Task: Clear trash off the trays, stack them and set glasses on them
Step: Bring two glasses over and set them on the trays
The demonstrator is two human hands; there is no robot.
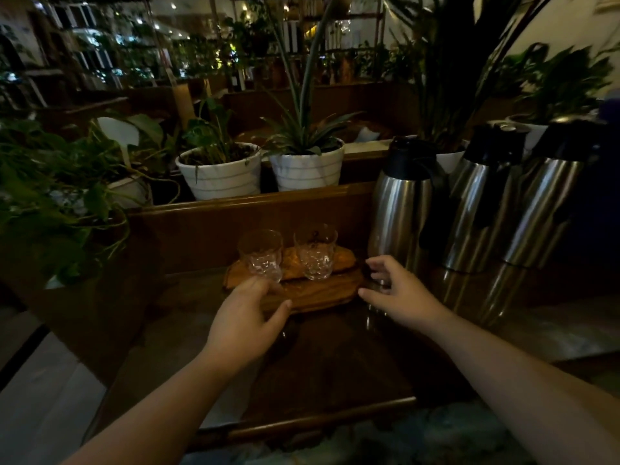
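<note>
Wooden trays [312,293], stacked on the dark counter [335,357], carry two clear glasses [315,251] side by side. Left hand [246,318] sits at the stack's 7 o'clock edge, fingers loosely spread on the rim under the left glass. Right hand [397,290], at 3 o'clock, curls half-open around something I cannot make out.

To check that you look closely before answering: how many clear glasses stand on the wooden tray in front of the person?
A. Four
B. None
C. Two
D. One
C: a left glass and a right glass stand upright side by side on the wooden tray, with the left hand at the left glass's base and no other glass on the tray.
</note>
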